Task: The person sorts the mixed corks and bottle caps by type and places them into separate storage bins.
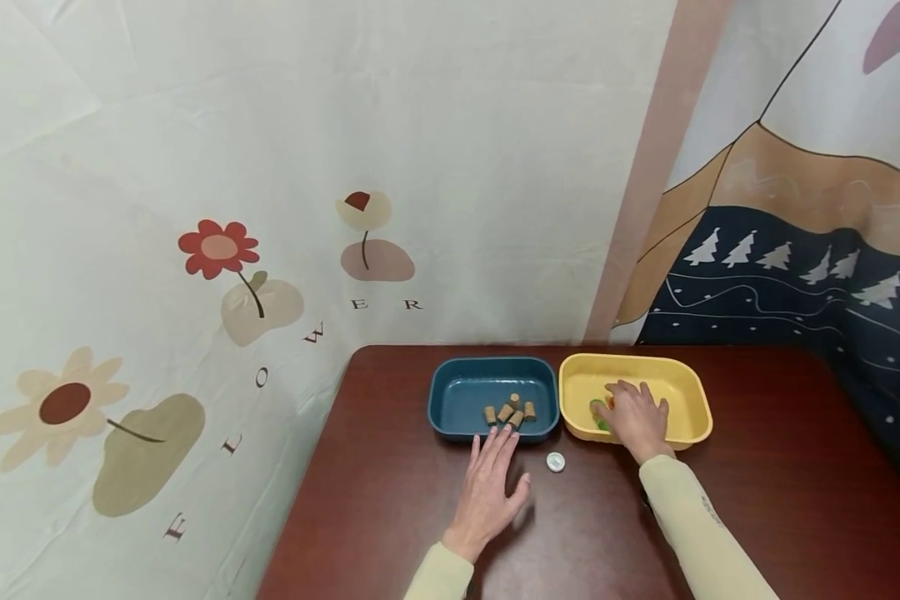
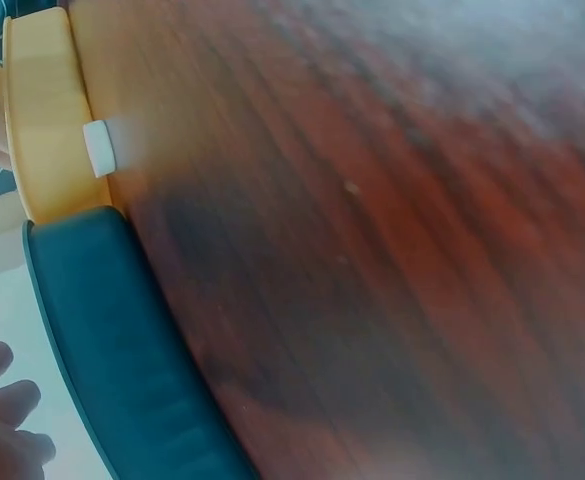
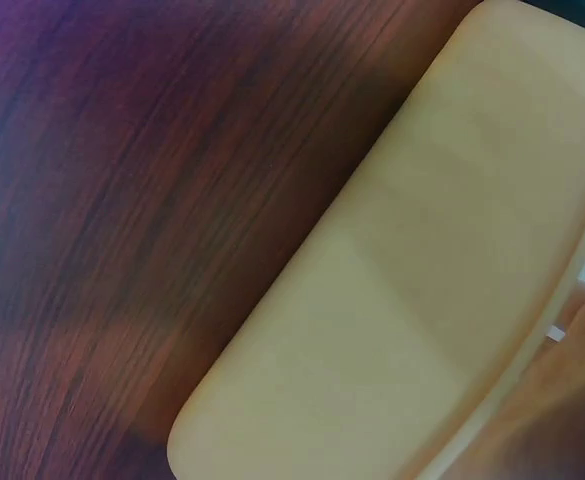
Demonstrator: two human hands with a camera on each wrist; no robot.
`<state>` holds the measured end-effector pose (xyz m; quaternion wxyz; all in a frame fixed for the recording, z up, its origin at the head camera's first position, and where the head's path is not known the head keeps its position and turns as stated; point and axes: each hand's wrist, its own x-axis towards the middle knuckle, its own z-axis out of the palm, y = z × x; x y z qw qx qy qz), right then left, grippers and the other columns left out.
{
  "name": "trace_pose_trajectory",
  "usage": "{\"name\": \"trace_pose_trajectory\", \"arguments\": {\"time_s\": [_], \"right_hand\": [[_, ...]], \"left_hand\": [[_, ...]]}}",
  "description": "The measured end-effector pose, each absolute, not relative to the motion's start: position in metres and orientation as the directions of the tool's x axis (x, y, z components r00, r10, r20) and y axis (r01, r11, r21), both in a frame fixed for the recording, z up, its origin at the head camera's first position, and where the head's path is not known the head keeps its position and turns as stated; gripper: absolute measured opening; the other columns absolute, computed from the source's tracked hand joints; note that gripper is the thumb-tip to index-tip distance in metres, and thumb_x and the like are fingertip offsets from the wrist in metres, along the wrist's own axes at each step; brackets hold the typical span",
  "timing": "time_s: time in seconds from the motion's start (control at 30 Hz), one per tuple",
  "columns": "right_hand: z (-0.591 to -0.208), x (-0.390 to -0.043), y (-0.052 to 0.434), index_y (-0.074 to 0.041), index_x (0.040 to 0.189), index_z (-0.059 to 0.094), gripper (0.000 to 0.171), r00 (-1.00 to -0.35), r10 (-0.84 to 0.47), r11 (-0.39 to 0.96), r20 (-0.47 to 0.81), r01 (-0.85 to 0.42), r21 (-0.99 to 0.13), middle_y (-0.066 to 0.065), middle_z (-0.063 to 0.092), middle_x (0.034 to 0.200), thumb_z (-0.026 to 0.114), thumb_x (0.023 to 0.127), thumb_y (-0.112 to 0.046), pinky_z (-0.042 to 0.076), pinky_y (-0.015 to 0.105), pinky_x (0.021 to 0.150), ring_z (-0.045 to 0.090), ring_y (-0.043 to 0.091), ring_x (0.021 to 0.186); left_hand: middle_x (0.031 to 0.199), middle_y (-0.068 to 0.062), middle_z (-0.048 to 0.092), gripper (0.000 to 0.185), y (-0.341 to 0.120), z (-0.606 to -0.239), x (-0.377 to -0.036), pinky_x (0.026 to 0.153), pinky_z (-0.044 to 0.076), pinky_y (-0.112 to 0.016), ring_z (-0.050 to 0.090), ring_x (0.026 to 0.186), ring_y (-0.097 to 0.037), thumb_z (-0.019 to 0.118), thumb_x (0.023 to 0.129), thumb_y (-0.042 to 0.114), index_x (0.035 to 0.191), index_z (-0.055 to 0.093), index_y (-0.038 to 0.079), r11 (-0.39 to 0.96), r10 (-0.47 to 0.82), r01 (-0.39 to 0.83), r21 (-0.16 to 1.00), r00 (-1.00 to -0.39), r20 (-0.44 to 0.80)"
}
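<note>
My left hand (image 1: 487, 487) is over the table just in front of the blue tray (image 1: 442, 429). Its fingers are extended and the fingertips are at the tray's front rim; whether they touch it is unclear. Several small cork-like cylinders (image 1: 529, 410) lie inside that tray. Over the yellow tray (image 1: 697, 417), my right hand (image 1: 637, 421) reaches in with fingers spread and bent downward. A green piece (image 1: 598, 417) and a small orange piece (image 1: 611, 402) are by its thumb and index finger, partly covered by the hand. In the right wrist view the tray's wall hides most of the hand.
A small white round disc (image 1: 556, 462) lies on the brown table (image 1: 570, 533), in front of where the two trays meet. Behind the table's far edge hangs a printed curtain (image 1: 495, 208) with flowers and letters; a mountain print is at the right.
</note>
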<state>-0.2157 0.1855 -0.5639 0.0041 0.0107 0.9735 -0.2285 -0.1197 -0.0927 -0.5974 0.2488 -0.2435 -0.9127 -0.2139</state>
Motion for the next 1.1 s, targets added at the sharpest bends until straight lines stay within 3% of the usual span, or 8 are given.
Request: {"name": "trace_pose_trajectory", "arguments": {"time_s": [0.17, 0.37, 0.5, 0.7, 0.9, 1.1], "right_hand": [[-0.562, -0.197, 0.181, 0.003, 0.132, 0.066, 0.047, -0.979, 0.003, 0.875, 0.205, -0.097, -0.474, 0.031, 0.056, 0.141, 0.072, 0.097, -0.028, 0.025, 0.080, 0.105, 0.039, 0.057, 0.139], [-0.567, -0.168, 0.168, 0.002, 0.126, 0.070, 0.044, -0.892, -0.040, 0.846, 0.450, -0.270, -0.460, 0.025, 0.063, 0.135, 0.077, 0.093, -0.025, 0.038, 0.071, 0.103, 0.050, 0.051, 0.133], [-0.572, -0.148, 0.159, 0.000, 0.127, 0.070, 0.047, -0.836, -0.087, 0.830, 0.541, -0.361, -0.424, 0.021, 0.065, 0.132, 0.081, 0.089, -0.025, 0.043, 0.065, 0.102, 0.057, 0.045, 0.127], [-0.584, -0.124, 0.144, -0.004, 0.125, 0.071, 0.045, -0.819, -0.156, 0.823, 0.553, -0.417, -0.385, 0.016, 0.068, 0.125, 0.081, 0.087, -0.027, 0.049, 0.061, 0.093, 0.062, 0.039, 0.117], [-0.595, -0.114, 0.133, -0.007, 0.122, 0.073, 0.042, -0.848, -0.208, 0.834, 0.487, -0.414, -0.365, 0.013, 0.069, 0.123, 0.084, 0.085, -0.025, 0.052, 0.058, 0.089, 0.064, 0.037, 0.113], [-0.601, -0.114, 0.127, -0.006, 0.125, 0.071, 0.049, -0.896, -0.236, 0.853, 0.377, -0.377, -0.360, 0.014, 0.067, 0.129, 0.084, 0.087, -0.034, 0.052, 0.060, 0.090, 0.061, 0.039, 0.119]], "left_hand": [[0.150, -0.013, 0.057, 0.060, -0.097, -0.597, -0.119, 0.111, 0.039, -0.060, 0.054, 0.137, -0.037, 0.075, 0.086, 0.026, 0.140, 0.061, 0.002, 0.774, 0.332, 0.562, 0.293, -0.753, 0.569], [0.150, -0.013, 0.056, 0.064, -0.103, -0.597, -0.118, 0.110, 0.040, -0.061, 0.053, 0.137, -0.038, 0.075, 0.087, 0.026, 0.144, 0.057, 0.002, 0.774, 0.314, 0.554, 0.306, -0.755, 0.575], [0.150, -0.012, 0.056, 0.064, -0.108, -0.597, -0.117, 0.110, 0.039, -0.062, 0.053, 0.138, -0.038, 0.075, 0.087, 0.027, 0.144, 0.058, 0.003, 0.784, 0.286, 0.526, 0.330, -0.777, 0.560], [0.149, -0.011, 0.057, 0.062, -0.115, -0.596, -0.118, 0.111, 0.038, -0.062, 0.052, 0.139, -0.034, 0.075, 0.088, 0.026, 0.144, 0.058, 0.004, 0.803, 0.242, 0.493, 0.337, -0.785, 0.571], [0.148, -0.013, 0.058, 0.061, -0.122, -0.596, -0.125, 0.109, 0.036, -0.068, 0.051, 0.139, -0.037, 0.074, 0.089, 0.025, 0.142, 0.059, 0.002, 0.819, 0.207, 0.475, 0.321, -0.768, 0.606], [0.153, -0.014, 0.053, 0.060, -0.133, -0.591, -0.131, 0.112, 0.030, -0.070, 0.045, 0.144, -0.038, 0.072, 0.092, 0.029, 0.145, 0.057, 0.004, 0.852, 0.148, 0.387, 0.353, -0.825, 0.546]]}}
